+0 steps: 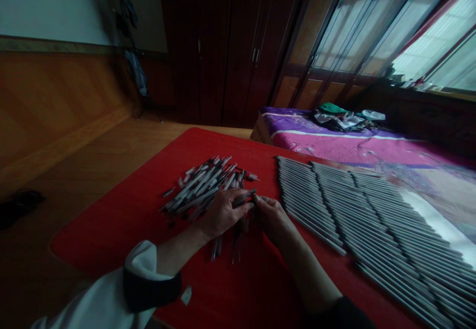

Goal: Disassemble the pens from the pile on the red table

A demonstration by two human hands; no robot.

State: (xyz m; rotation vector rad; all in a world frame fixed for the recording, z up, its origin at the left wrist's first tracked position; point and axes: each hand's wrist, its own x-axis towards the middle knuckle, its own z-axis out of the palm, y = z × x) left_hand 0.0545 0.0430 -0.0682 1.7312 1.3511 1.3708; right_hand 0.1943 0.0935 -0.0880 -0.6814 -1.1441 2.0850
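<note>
My left hand is closed on a thin, dark-tipped pen over the red table. Close against it, my right hand pinches at the pen's right end; the small piece between those fingertips is too dark to make out. Just behind and left of my hands lies a loose pile of pen parts, pale tubes mixed with dark pieces. More thin parts stick out below my hands, partly hidden by them.
On the right side of the red table, pens lie side by side in long overlapping rows. A small pale scrap rests near my left sleeve. Beyond the table stand a bed with folded cloth and dark wardrobes.
</note>
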